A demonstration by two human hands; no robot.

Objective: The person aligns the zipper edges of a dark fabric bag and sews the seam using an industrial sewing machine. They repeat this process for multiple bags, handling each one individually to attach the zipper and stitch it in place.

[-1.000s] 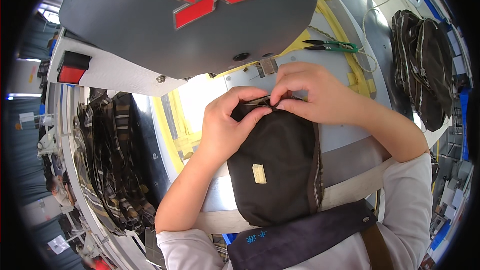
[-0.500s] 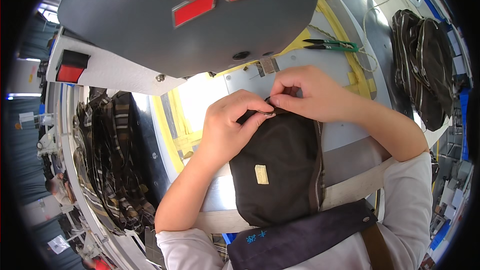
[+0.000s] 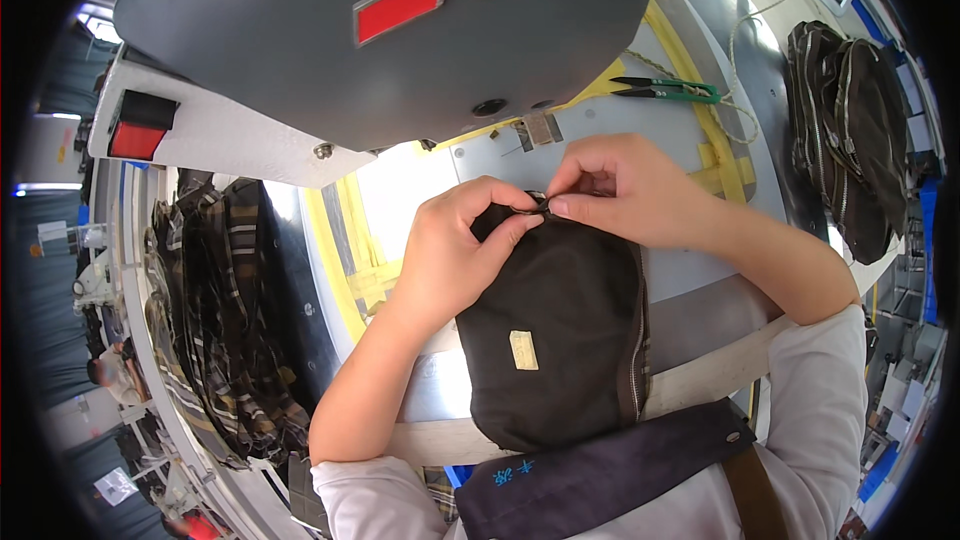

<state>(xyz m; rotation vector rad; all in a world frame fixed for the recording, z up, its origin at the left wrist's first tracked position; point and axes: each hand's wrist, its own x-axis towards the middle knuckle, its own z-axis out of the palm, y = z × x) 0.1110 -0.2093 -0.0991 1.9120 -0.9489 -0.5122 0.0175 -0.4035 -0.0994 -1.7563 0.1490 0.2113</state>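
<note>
Before the grey machine (image 3: 390,70), the left hand (image 3: 447,252) and right hand (image 3: 640,195) hold a dark pouch (image 3: 565,300). Each grip pinches its far edge.

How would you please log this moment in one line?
left hand: pinching bag at far edge | right hand: likewise | scissors: untouched

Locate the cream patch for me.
In the head view, the cream patch is below and slightly right of centre, on the dark pouch, left of its zipper.
</note>
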